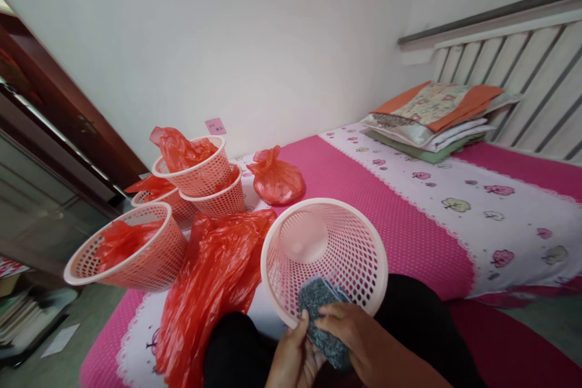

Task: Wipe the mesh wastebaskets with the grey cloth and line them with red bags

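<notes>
A pale pink perforated plastic basket (325, 242) is tilted in front of me, its mouth facing me. A dark grey fuzzy cloth (322, 294) lies over the near rim, partly inside the basket and partly outside. My right hand (352, 330) is closed on the cloth, fingers bent over its upper side. My left hand (293, 351) grips at the near rim, with its thumb up beside the cloth; its other fingers are partly hidden below. Left of the basket, a crumpled red plastic bag (218, 267) lies on the bed.
Several pink baskets with red bags in them, including a front one (161, 254), stand at the left. A knotted red bag (278, 179) sits behind my basket. Folded bedding (436, 112) is stacked at the right on the pink bedspread (354, 176). My legs are close below.
</notes>
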Available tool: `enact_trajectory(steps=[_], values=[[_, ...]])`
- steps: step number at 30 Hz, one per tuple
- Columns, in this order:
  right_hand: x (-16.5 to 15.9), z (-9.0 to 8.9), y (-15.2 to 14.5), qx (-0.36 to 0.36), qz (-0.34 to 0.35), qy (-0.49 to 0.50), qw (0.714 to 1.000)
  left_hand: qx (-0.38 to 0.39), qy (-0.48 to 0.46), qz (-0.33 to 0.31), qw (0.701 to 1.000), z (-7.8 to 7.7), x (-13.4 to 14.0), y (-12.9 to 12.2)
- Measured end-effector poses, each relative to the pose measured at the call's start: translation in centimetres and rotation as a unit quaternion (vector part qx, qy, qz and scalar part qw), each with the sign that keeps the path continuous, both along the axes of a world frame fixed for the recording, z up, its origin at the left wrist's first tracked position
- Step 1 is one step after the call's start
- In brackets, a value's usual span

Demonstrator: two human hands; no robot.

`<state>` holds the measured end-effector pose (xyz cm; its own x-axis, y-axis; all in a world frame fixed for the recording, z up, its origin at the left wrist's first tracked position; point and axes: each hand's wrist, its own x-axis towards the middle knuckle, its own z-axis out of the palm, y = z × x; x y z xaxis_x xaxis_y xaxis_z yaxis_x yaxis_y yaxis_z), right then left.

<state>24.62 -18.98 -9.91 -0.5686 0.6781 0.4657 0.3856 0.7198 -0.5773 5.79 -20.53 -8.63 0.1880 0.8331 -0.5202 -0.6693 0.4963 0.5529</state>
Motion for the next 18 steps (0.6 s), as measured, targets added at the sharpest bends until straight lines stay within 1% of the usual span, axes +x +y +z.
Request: enact_trajectory(steps=[2,5,7,9,11,13,15,18], values=[[0.7,0.8,-0.2,-0.002,0.006,-0.002,1.000,0.004,0.009,0.003,1.000,0.5,-0.2,0.1],[2.5,3.1,-0.4,-0.023,0.022,-0.039,0.999,0.007,0.033,0.002,0.999,0.9,-0.5,0.3],[3.5,4.5,-0.4,-0.021,0.024,-0.049,0.998,0.010,0.059,0.004,0.998,0.7,-0.6,0.5],[4.1,5.1,-0.1,-0.009,0.016,-0.046,0.999,0.007,0.083,0.015,0.996,0.4,-0.7,0.6],[4.3,4.8,0.3,0.009,0.007,-0.041,0.999,0.001,0.095,0.024,0.995,0.0,-0.8,0.7],[4.0,4.0,0.8,0.029,0.006,-0.048,0.998,-0.004,0.100,0.032,0.994,0.0,-1.1,0.9],[3.6,3.3,1.4,0.035,0.009,-0.076,0.996,-0.004,0.109,0.037,0.993,0.3,-1.4,1.1],[3.3,2.7,2.1,0.032,0.012,-0.127,0.991,0.005,0.132,0.033,0.991,1.1,-1.9,1.4]])
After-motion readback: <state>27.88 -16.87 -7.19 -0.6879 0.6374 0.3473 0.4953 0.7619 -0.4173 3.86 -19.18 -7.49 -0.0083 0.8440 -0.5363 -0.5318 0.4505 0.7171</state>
